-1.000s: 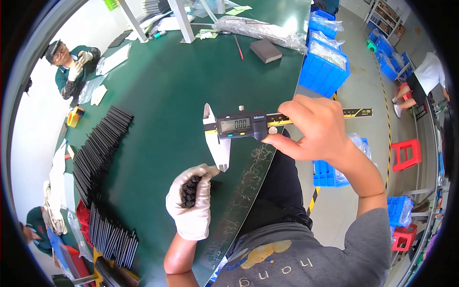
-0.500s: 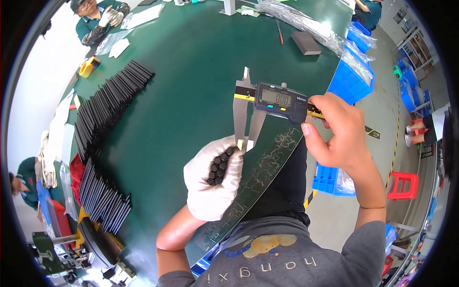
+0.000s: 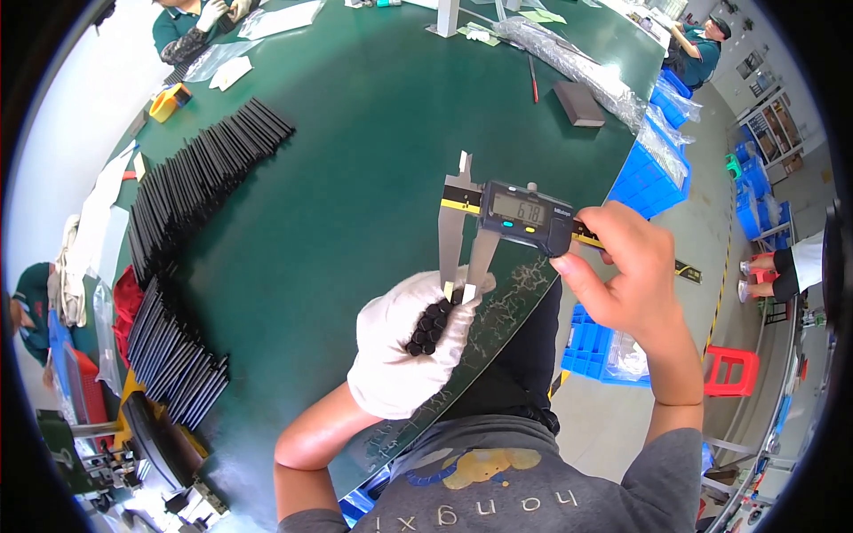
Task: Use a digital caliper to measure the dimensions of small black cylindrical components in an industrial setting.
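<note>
A gloved left hand (image 3: pixel 384 360) holds black rods (image 3: pixel 429 330) in a closed grip, ends bared, apparently to give the caliper (image 3: pixel 524 216), clasped in the right hand (image 3: pixel 629 271), clear access.

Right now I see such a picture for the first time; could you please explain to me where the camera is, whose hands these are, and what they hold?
Gladly. There is no machine arm here: these are a person's own hands, seen from a wide camera on the head looking down, so straight edges bend near the rim. The left hand, in a white glove, grips a bundle of black rods, ends showing. The bare right hand holds a digital caliper, a measuring tool; its jaw tips are at the bundle's upper end. On the green table, to the left, lies a long row of similar rods; farther off is a dark block.
</note>
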A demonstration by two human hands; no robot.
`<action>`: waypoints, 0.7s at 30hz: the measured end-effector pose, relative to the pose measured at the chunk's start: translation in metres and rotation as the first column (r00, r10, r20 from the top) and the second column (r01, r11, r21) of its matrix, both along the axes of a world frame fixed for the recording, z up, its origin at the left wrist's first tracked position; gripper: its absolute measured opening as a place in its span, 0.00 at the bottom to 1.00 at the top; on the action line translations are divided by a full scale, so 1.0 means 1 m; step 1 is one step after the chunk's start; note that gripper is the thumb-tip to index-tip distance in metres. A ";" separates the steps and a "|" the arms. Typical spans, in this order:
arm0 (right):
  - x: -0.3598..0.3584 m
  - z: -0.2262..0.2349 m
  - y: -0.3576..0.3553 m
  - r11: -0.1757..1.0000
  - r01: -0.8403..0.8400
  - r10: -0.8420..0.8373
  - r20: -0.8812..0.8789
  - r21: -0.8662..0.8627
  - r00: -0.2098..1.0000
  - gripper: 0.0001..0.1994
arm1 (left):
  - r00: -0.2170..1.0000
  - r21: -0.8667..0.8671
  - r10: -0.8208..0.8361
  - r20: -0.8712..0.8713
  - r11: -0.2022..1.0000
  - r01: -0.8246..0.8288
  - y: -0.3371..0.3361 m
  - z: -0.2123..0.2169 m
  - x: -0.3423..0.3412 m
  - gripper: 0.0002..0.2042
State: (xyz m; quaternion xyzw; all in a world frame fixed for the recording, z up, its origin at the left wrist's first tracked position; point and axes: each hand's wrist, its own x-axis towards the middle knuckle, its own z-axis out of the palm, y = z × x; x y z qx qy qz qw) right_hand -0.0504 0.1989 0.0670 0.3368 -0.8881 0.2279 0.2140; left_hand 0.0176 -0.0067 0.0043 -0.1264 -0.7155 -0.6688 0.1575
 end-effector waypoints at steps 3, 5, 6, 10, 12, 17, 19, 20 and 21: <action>0.000 0.001 0.000 1.000 0.007 -0.007 -0.002 0.006 1.000 0.14 | 1.000 -0.019 -0.021 0.021 1.000 0.021 0.000 0.000 0.000 0.11; -0.001 0.002 -0.001 1.000 0.000 0.000 -0.006 0.005 1.000 0.14 | 1.000 -0.017 0.009 -0.014 1.000 -0.009 0.001 -0.002 0.000 0.11; -0.002 0.002 -0.001 1.000 0.000 0.000 -0.005 0.007 1.000 0.14 | 1.000 -0.016 0.009 -0.013 1.000 -0.009 0.001 -0.002 0.000 0.11; -0.004 0.000 0.000 1.000 -0.003 0.003 -0.017 0.015 1.000 0.15 | 1.000 0.002 -0.007 -0.026 1.000 0.007 -0.001 -0.001 -0.002 0.11; -0.004 0.000 0.001 1.000 0.000 0.001 -0.011 0.021 1.000 0.15 | 1.000 0.009 -0.003 -0.027 1.000 0.004 0.000 -0.001 -0.002 0.10; -0.007 0.003 0.001 0.999 0.001 0.002 -0.078 0.045 0.997 0.16 | 0.999 -0.023 -0.044 0.013 0.999 0.044 -0.004 0.002 -0.002 0.11; -0.007 0.003 0.001 0.999 0.002 0.001 -0.077 0.049 0.997 0.16 | 0.998 -0.007 -0.055 0.007 0.998 0.055 -0.005 0.003 -0.001 0.10; -0.008 0.003 0.003 0.999 0.005 -0.001 -0.079 0.052 0.997 0.17 | 0.998 0.009 -0.069 -0.002 0.998 0.069 -0.005 0.003 -0.003 0.10; -0.008 0.002 0.004 0.998 0.015 -0.010 -0.088 0.060 0.996 0.17 | 0.997 0.016 -0.078 -0.012 0.997 0.078 -0.005 0.003 -0.004 0.10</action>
